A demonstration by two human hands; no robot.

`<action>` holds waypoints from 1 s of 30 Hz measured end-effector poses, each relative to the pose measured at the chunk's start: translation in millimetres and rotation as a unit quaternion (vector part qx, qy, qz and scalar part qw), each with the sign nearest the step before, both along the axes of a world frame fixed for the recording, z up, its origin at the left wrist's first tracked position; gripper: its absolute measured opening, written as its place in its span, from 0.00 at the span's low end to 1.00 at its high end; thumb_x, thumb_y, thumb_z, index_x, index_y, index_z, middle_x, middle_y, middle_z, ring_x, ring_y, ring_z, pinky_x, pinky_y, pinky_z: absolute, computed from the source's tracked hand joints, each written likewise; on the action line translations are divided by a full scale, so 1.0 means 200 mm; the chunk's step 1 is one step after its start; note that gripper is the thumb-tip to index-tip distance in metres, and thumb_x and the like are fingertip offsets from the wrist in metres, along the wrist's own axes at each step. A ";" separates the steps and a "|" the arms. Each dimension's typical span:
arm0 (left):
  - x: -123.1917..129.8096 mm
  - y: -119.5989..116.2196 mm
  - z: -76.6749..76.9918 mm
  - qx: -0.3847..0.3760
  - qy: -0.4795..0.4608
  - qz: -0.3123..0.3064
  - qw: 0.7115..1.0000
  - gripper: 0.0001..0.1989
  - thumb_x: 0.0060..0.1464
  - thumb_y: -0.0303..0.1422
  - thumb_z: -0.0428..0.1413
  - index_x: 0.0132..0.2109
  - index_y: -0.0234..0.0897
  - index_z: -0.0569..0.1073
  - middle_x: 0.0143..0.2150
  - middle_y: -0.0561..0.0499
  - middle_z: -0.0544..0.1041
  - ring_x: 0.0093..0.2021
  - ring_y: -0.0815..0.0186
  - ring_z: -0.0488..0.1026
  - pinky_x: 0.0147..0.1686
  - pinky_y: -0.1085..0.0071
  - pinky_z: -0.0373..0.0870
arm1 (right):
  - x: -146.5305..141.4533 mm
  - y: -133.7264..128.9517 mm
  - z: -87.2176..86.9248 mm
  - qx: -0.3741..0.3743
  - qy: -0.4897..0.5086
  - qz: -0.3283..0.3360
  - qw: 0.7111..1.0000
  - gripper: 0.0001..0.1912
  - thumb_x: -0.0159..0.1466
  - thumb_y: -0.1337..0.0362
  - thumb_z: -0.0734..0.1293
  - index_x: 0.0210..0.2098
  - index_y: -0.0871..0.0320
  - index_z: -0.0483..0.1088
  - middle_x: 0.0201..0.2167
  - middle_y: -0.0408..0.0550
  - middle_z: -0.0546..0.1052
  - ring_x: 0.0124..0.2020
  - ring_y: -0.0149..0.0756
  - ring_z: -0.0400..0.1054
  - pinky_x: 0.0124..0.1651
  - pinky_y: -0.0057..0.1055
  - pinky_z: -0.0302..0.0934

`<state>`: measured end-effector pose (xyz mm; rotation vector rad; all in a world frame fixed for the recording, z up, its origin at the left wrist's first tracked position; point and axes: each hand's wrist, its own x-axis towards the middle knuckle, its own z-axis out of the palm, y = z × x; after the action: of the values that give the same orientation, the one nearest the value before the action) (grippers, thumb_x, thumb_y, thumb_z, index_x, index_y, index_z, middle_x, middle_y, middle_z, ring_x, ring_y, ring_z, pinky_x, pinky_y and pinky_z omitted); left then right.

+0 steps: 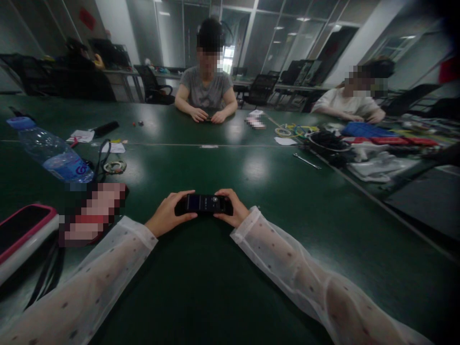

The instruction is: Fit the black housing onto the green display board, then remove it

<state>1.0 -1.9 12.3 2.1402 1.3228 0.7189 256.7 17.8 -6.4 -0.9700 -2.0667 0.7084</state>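
A small black device with a lit screen (204, 203) is held level just above the green table, lying sideways between my two hands. My left hand (171, 211) grips its left end, thumb below and fingers along the far edge. At the other end my right hand (234, 207) has the same kind of hold. The screen faces up toward me with small pale marks on it, too small to read. Both my forearms wear sheer white dotted sleeves.
On my left are a water bottle (53, 153), a blurred-out red item (97, 211) and a pink-edged phone (27, 230). A wrench (307, 161) lies right of centre, near tangled cables (328, 141). Across the green table (215, 167) sit two people, one handling a small dark object.
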 end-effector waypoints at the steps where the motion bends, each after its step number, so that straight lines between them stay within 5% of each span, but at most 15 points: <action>1: 0.00 0.00 0.00 -0.004 0.006 -0.002 1.000 0.32 0.50 0.46 0.57 0.61 0.48 0.59 0.54 0.45 0.67 0.52 0.54 0.65 0.50 0.53 0.64 | 0.00 0.00 -0.01 -0.004 0.002 0.005 1.000 0.31 0.49 0.70 0.72 0.48 0.51 0.57 0.46 0.48 0.66 0.49 0.43 0.63 0.51 0.45 0.59; 7: 0.00 0.00 0.02 -0.017 0.000 -0.005 1.000 0.27 0.55 0.47 0.52 0.60 0.48 0.60 0.54 0.46 0.67 0.52 0.54 0.65 0.49 0.54 0.65 | 0.01 0.02 -0.02 -0.020 0.008 0.011 1.000 0.31 0.48 0.70 0.72 0.48 0.50 0.57 0.46 0.47 0.65 0.49 0.42 0.63 0.52 0.45 0.59; 17: 0.01 -0.01 0.04 -0.043 -0.011 -0.003 0.999 0.26 0.53 0.47 0.54 0.58 0.49 0.61 0.53 0.47 0.67 0.51 0.54 0.65 0.48 0.54 0.66 | 0.03 0.00 0.02 -0.090 -0.003 -0.006 0.996 0.31 0.49 0.53 0.73 0.51 0.49 0.63 0.46 0.48 0.68 0.51 0.43 0.61 0.54 0.49 0.58; 30: 0.01 -0.01 0.06 -0.048 -0.034 -0.023 0.998 0.26 0.52 0.45 0.56 0.57 0.47 0.62 0.54 0.48 0.69 0.52 0.55 0.67 0.51 0.53 0.63 | 0.04 0.00 0.03 -0.141 0.002 -0.004 0.990 0.29 0.49 0.55 0.73 0.49 0.50 0.65 0.46 0.48 0.67 0.49 0.42 0.65 0.54 0.50 0.59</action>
<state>3.6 -4.9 23.4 2.0457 1.2429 0.6904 264.4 17.4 0.1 -1.1298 -1.9908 1.0175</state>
